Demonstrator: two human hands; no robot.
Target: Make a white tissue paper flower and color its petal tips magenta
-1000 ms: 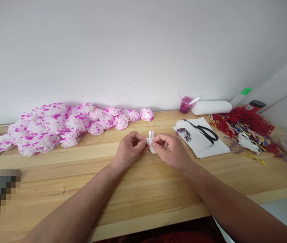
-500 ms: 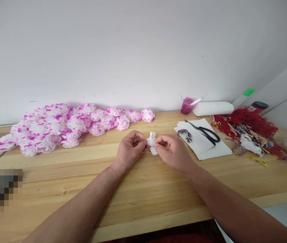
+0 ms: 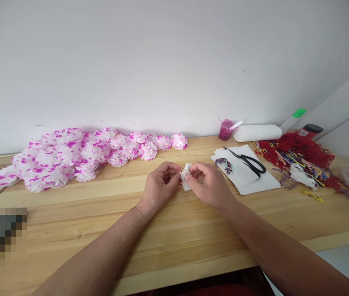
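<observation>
Between my two hands, over the middle of the wooden table (image 3: 100, 222), is a small gathered piece of white tissue paper (image 3: 186, 172). My left hand (image 3: 160, 181) pinches its left side between thumb and index finger. From the right, my right hand (image 3: 210, 183) is closed on the same paper, thumb tip against its front. The paper looks bunched at its middle, with loose ends above and below. Fingertips hide part of it, and a thread there is too small to tell.
White-and-pink paper flowers (image 3: 60, 158) are heaped at the back left. Black-handled scissors (image 3: 251, 162) and yarn strands (image 3: 225, 163) lie on white sheets (image 3: 248, 185). A cup of pink liquid (image 3: 226, 130) stands by a white roll (image 3: 257, 132). Red yarn (image 3: 300, 150) is piled farther right.
My right thumb and fingers have moved left onto the white tissue paper, closer to my left hand. The paper now looks more covered and slightly turned.
</observation>
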